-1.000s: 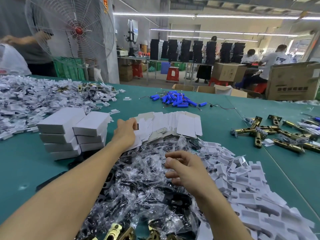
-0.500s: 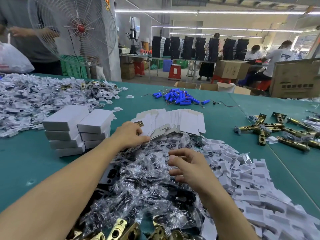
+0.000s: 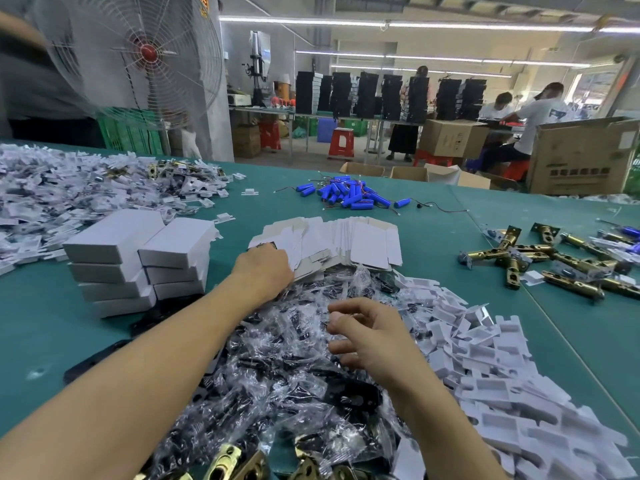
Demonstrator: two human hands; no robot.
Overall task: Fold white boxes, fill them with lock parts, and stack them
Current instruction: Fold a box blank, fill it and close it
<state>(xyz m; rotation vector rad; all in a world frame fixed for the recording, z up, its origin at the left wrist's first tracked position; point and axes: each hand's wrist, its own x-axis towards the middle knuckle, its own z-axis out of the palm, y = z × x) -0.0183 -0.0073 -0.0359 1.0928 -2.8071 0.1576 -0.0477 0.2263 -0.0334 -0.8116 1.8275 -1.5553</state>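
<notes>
A fanned pile of flat white box blanks (image 3: pixel 349 242) lies at the middle of the green table (image 3: pixel 41 327). My left hand (image 3: pixel 265 271) reaches into its near left edge, and the fingers are hidden among the blanks. My right hand (image 3: pixel 370 336) hovers with loosely curled fingers over a heap of lock parts in clear plastic bags (image 3: pixel 284 368) and holds nothing. Folded white boxes (image 3: pixel 138 258) stand stacked in two columns to the left. White card inserts (image 3: pixel 502 368) are heaped on the right.
Brass latch bolts (image 3: pixel 540 261) lie at the right, with blue battery cells (image 3: pixel 349 195) behind the blanks. More white inserts (image 3: pixel 69 192) cover the far left. A standing fan (image 3: pixel 145 53) rises beyond the table. People work at benches in the background.
My left hand has slid from the top of the blanks down to their near left edge. My right hand has barely moved. The view has tilted slightly.
</notes>
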